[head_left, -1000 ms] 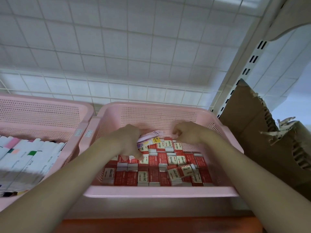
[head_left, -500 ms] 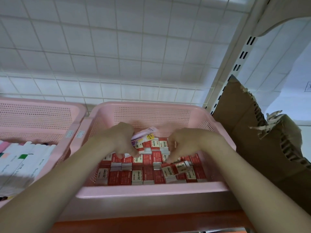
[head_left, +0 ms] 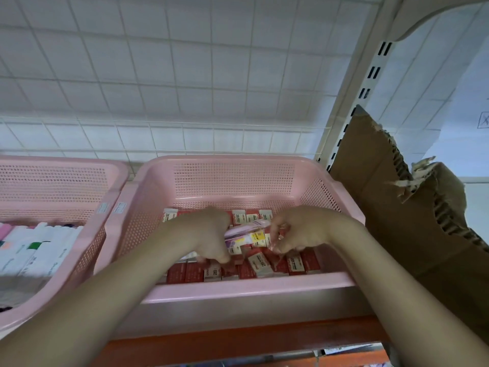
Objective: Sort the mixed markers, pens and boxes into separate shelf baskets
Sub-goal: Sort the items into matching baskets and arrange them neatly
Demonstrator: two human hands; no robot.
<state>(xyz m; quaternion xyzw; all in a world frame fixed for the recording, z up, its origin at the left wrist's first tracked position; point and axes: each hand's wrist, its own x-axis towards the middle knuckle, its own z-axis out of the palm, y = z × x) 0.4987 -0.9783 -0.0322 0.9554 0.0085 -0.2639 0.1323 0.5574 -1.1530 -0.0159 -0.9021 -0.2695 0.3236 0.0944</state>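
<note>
both hands (head_left: 203, 235) (head_left: 304, 229) grip a blurred pack (head_left: 247, 233), fingertips hidden among boxes (head_left: 297, 263).

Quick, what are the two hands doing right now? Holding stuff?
Left hand: fingers curled round the pink and yellow packet in the pink basket.
Right hand: fingers curled, pinching the packet's other end.
</note>
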